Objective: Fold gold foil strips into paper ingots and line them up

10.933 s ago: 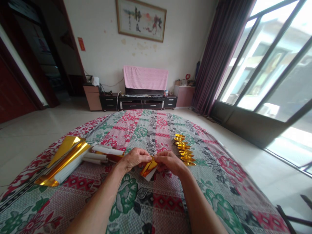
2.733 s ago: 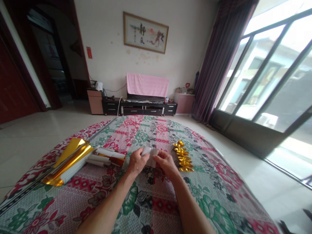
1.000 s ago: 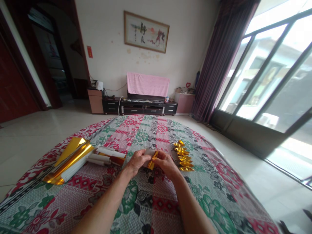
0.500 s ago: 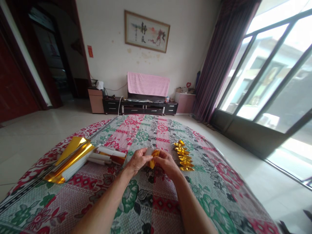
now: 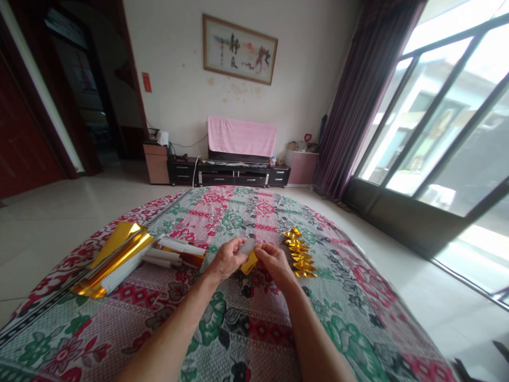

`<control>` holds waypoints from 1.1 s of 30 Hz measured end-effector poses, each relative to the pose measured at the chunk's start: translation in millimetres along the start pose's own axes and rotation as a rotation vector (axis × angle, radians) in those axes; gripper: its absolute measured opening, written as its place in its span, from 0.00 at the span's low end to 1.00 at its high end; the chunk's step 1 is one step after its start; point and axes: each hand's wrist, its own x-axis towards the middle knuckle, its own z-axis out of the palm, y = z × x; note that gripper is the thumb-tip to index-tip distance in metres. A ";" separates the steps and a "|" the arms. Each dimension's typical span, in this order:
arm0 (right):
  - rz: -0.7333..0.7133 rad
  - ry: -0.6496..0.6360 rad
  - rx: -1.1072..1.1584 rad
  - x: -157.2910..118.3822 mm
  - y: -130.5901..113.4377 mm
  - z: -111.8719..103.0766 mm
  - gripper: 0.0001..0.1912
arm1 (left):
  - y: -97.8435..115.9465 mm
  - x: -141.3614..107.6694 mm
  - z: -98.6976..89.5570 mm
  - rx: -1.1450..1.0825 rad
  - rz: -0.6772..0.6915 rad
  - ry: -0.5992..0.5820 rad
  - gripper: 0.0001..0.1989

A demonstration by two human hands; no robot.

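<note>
Between my two hands is a small folded piece of gold foil paper [image 5: 248, 262], its white back showing at the top. My left hand [image 5: 229, 260] pinches its left side between thumb and fingers. On the other side, the fingertips of my right hand [image 5: 272, 260] are closed on the paper's right edge. Just right of my right hand, several folded gold paper pieces [image 5: 301, 254] stand in a row on the patterned cloth [image 5: 234, 220]. The paper's underside and some fingertips are hidden.
On the left lie gold foil sheets [image 5: 123, 260] with white backs, and rolled white-and-gold paper [image 5: 167, 254] beside them. Beyond the round covered table stands a low black cabinet [image 5: 234, 178] with a pink cloth [image 5: 242, 135] above it. Tall windows [image 5: 437, 122] are at the right.
My right hand has shifted slightly on the paper, toward its upper right edge. More of the paper's flat gold and white faces now shows between my hands.
</note>
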 end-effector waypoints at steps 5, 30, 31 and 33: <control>-0.173 0.180 -0.462 1.0 0.7 -0.4 0.12 | -6.2 0.9 -1.8 0.425 0.122 0.153 0.23; -0.483 0.332 -1.120 -6.6 10.3 6.7 0.14 | -12.1 -1.6 -7.0 0.945 0.303 0.086 0.09; -0.510 0.292 -1.114 -6.8 9.2 6.5 0.13 | -11.8 -1.5 -7.1 0.949 0.303 0.079 0.09; -0.535 0.190 -1.095 -7.6 6.9 6.9 0.12 | -11.9 -1.4 -7.4 0.957 0.305 0.074 0.10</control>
